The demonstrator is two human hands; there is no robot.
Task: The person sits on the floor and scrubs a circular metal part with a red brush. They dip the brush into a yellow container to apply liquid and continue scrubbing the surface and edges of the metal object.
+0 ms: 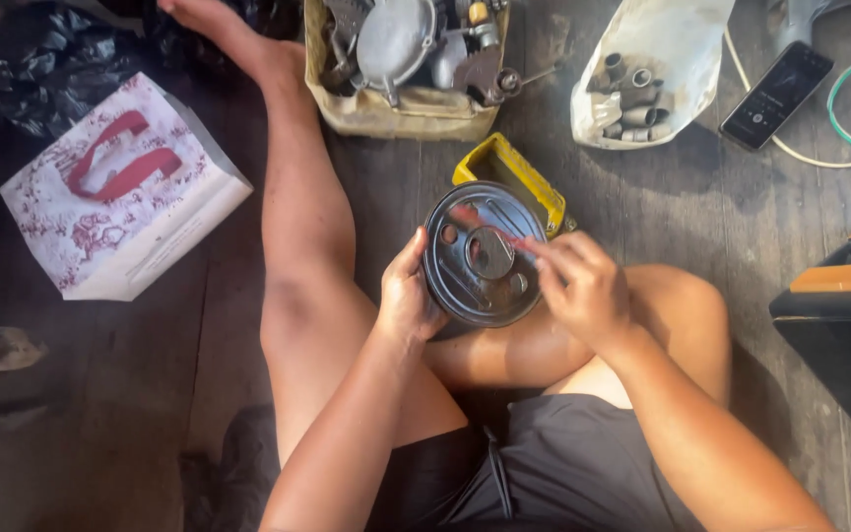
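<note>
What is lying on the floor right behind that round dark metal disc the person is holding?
A yellow frame-like part pokes out behind the round dark metal disc, which the left hand holds while the right hand touches its face. The disc covers the yellow part's lower end, so its full shape cannot be seen.

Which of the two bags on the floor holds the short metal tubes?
The white plastic bag at the upper right holds the metal tubes; the paper bag with red handles lies flat on the left.

One round dark metal disc (483, 254), two hands on it: left hand (408, 296), right hand (578, 286). One yellow tray (514, 177), one basket of metal parts (401, 108), one white bag of short pipe pieces (642, 74), one phone (776, 94), one red-patterned paper bag (120, 192).
</note>
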